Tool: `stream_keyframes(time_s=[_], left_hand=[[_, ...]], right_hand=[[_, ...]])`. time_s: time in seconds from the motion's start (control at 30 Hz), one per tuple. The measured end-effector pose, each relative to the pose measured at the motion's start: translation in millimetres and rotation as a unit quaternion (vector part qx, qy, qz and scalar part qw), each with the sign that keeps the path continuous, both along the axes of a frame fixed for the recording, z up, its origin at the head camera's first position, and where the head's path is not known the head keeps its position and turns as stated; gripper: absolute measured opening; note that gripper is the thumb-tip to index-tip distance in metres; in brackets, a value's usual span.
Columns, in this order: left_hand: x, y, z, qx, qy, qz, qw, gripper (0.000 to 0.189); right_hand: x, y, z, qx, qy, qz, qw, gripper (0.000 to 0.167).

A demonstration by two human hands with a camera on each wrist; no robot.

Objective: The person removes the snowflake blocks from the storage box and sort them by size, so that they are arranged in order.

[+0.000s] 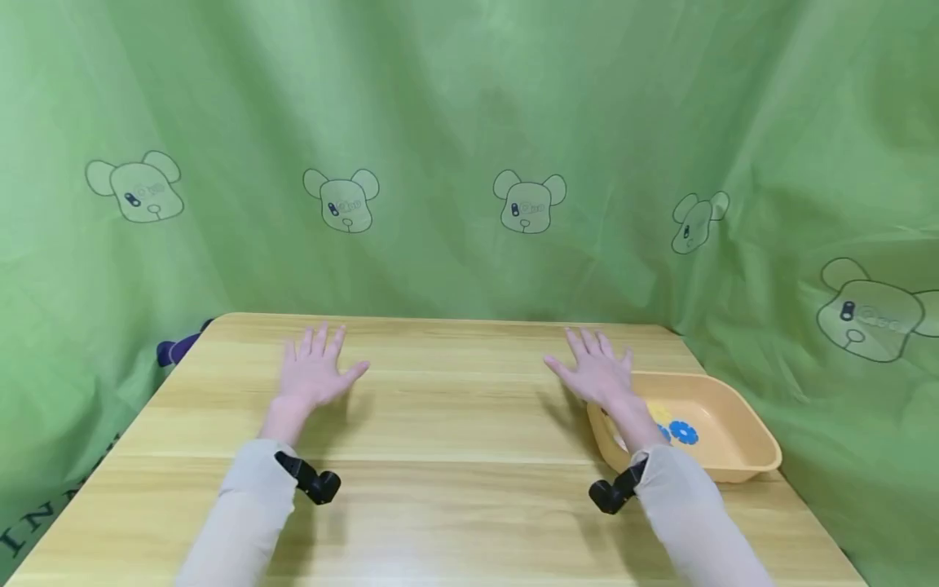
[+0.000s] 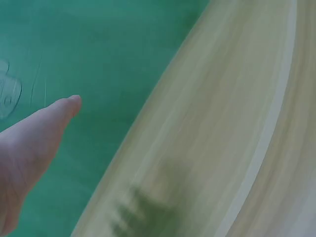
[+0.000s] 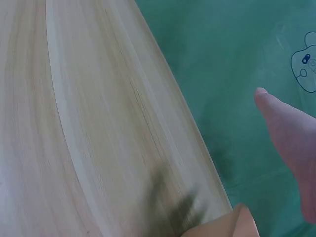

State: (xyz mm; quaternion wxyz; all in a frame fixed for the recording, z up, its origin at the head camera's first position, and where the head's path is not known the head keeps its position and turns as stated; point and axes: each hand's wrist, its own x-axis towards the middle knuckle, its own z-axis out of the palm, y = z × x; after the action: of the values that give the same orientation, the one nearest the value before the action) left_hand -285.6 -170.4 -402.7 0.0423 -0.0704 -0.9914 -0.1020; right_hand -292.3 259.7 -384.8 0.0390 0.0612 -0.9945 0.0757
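Observation:
My left hand (image 1: 314, 375) is held over the left part of the wooden table (image 1: 440, 416), fingers straight and spread, with nothing in it. On the other side, my right hand (image 1: 597, 373) has its fingers spread too, above the table beside an orange-yellow basin (image 1: 734, 424). Blue flower-shaped pieces (image 1: 683, 432) and a yellow one (image 1: 659, 413) show inside that basin; my right forearm hides its left part. The left wrist view has my left thumb (image 2: 44, 128) raised over the table edge. In the right wrist view appear my right thumb (image 3: 284, 121) and the basin's rim (image 3: 242, 219).
A green curtain (image 1: 440, 98) printed with bear heads hangs behind and at both sides of the table. Some dark purple item (image 1: 176, 350) pokes out past the far left table edge. Each wrist wears a black camera mount (image 1: 311, 481).

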Motion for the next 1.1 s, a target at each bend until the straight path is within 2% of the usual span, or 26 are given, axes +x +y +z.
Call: stream_keyframes(time_s=[0.17, 0.3, 0.53, 0.63, 0.73, 0.87, 1.03, 1.1], left_hand=[[-1.5, 29.1, 4.6, 0.018, 0.008, -0.015, 0.9997, 0.085], [1.0, 58.4, 5.1, 0.038, 0.015, -0.026, 0.9988, 0.088], [14.4, 125.7, -4.2, 0.122, 0.027, -0.053, 0.9908, 0.091], [21.8, 154.6, -6.1, 0.167, 0.024, -0.061, 0.9839, 0.089], [28.7, 181.6, -8.1, 0.219, 0.021, -0.063, 0.9735, 0.085], [35.6, 214.4, -12.8, 0.291, -0.003, -0.055, 0.9551, 0.081], [42.9, 250.6, -21.8, 0.346, -0.041, -0.059, 0.9356, 0.078], [46.3, 264.8, -25.8, 0.353, -0.053, -0.061, 0.9322, 0.076]], right_hand=[[9.5, 16, 1.2, -0.005, 0.015, -0.001, 0.9999, 0.085], [24.2, 35, 1.4, -0.007, 0.036, -0.007, 0.9993, 0.085], [54.9, 88, 0.0, -0.045, 0.076, -0.035, 0.9955, 0.082], [65.7, 115, -2.2, -0.063, 0.084, -0.065, 0.9924, 0.081], [76.9, 143, -4.8, -0.073, 0.088, -0.096, 0.9887, 0.081], [90.3, 176, -10.3, -0.092, 0.082, -0.132, 0.9835, 0.081], [101.4, 208, -21.2, -0.153, 0.057, -0.141, 0.9764, 0.08], [105.7, 217, -24.7, -0.178, 0.043, -0.138, 0.9734, 0.079]])
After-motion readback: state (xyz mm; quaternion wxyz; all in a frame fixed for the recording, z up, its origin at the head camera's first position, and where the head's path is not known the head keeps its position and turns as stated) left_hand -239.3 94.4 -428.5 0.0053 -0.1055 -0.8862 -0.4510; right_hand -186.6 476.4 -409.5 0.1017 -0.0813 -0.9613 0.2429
